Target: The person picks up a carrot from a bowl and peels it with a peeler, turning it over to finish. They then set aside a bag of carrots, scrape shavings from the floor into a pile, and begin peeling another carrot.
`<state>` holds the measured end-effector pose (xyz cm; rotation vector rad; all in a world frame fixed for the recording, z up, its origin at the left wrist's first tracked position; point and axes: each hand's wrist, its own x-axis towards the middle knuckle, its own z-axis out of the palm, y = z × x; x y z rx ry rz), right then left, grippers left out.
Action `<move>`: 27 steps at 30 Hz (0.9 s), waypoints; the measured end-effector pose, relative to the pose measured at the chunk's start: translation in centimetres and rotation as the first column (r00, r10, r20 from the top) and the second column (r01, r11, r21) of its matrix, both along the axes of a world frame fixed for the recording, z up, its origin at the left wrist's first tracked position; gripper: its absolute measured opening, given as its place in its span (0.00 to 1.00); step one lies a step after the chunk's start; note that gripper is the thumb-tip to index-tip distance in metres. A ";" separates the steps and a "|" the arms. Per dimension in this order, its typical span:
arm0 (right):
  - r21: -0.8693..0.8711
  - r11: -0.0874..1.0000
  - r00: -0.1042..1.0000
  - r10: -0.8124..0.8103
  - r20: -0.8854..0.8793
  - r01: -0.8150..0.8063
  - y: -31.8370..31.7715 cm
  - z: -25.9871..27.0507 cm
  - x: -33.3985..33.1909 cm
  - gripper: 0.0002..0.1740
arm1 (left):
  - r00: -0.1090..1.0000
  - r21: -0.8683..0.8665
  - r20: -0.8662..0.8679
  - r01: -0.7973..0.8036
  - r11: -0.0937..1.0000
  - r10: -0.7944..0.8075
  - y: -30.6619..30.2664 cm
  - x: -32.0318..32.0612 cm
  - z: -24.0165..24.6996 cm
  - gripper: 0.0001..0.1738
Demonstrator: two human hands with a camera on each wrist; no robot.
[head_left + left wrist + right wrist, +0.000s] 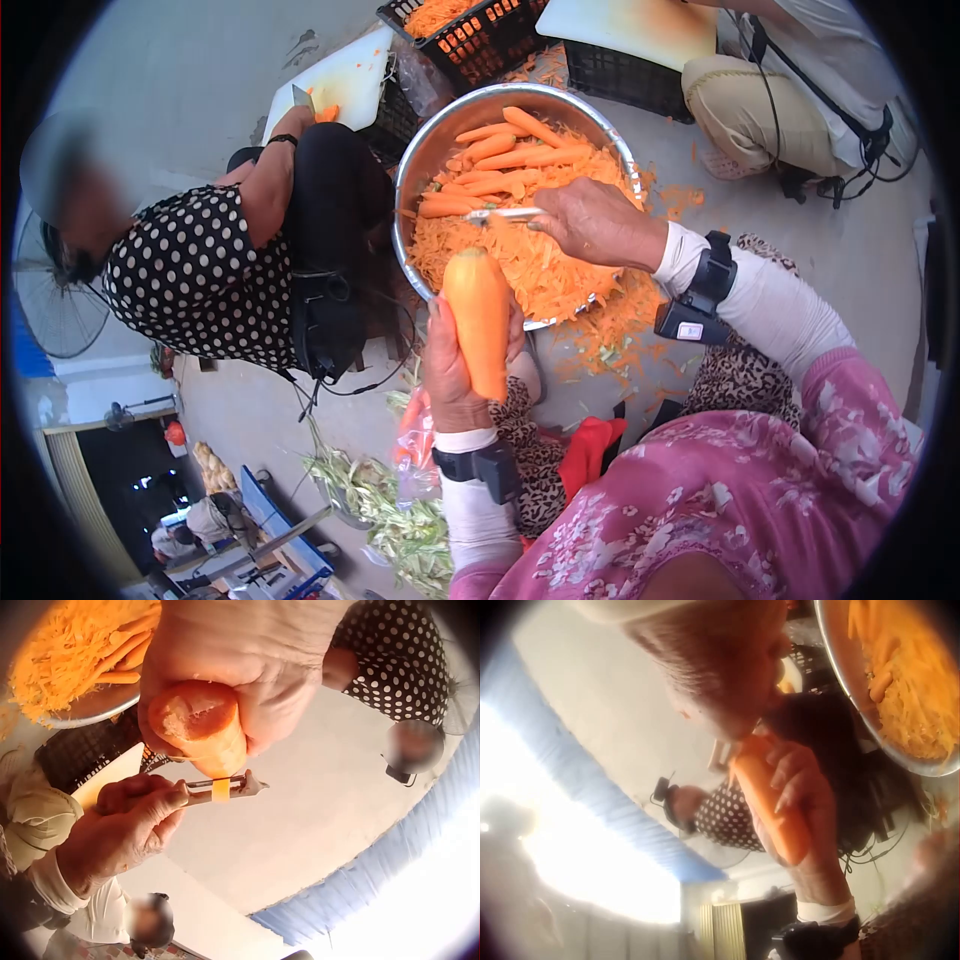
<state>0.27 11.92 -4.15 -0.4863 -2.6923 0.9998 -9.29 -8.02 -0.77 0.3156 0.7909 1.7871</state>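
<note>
My left hand (pixel 450 370) grips a thick orange carrot (pixel 475 315) round its lower part, its top end pointing toward the basin. In the left wrist view the blunt cut end of the carrot (pixel 199 712) faces the camera. A peeler (pixel 505 214) with a pale frame and metal blade is held in my right hand (pixel 595 222), close beyond the carrot's top. A strip of orange peel (pixel 220 790) hangs in the peeler's blade. Below the peeler, the metal basin (pixel 405 235) holds whole peeled carrots (pixel 500 150) lying on a heap of orange peelings (pixel 520 255).
To the left a person in a dotted top (pixel 200 270) handles a knife at a white cutting board (pixel 345 75). Another seated person (pixel 760 120) is at upper right, by a second board (pixel 630 30). A black crate (pixel 490 45) stands behind the basin; peelings (pixel 620 335) litter the floor.
</note>
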 end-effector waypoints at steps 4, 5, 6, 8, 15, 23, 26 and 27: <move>-0.157 0.987 0.932 -0.094 -0.350 0.041 -0.1 0.8 -0.8 0.10 | 0.992 -0.120 0.000 -0.127 0.985 0.128 0.7 -0.4 0.0 0.35; -0.163 0.985 0.929 -0.106 -0.355 0.050 -0.5 1.4 -0.5 0.10 | 0.993 -0.125 -0.006 -0.118 0.985 0.118 0.7 -0.6 -0.1 0.35; -0.189 0.981 0.936 -0.110 -0.333 0.048 -0.9 1.7 -0.3 0.10 | 0.992 -0.090 0.016 -0.123 0.988 0.124 0.6 -0.6 -0.2 0.35; -0.215 0.976 0.945 -0.103 -0.312 0.036 -1.5 2.4 0.1 0.11 | 0.989 -0.055 0.039 -0.138 0.989 0.140 0.5 -0.8 -0.3 0.34; -0.172 0.950 0.909 0.181 -0.375 -0.260 -3.2 2.6 0.8 0.11 | 0.975 -0.216 0.003 -0.217 0.952 0.223 0.2 -1.2 -1.2 0.30; -0.094 0.989 0.960 0.090 -0.267 -0.118 -2.2 1.8 0.1 0.10 | 0.974 -0.224 -0.162 -0.190 0.956 0.156 0.2 -1.4 -1.4 0.31; -0.017 1.000 0.982 -0.017 -0.189 0.013 -0.4 0.0 -0.1 0.07 | 0.998 -0.040 -0.011 -0.069 0.997 0.069 0.4 -0.3 -0.2 0.32; -0.026 0.998 0.996 -0.057 -0.070 0.055 -0.4 0.0 0.0 0.05 | 0.998 -0.040 -0.012 -0.058 0.998 0.057 0.5 -0.5 0.0 0.32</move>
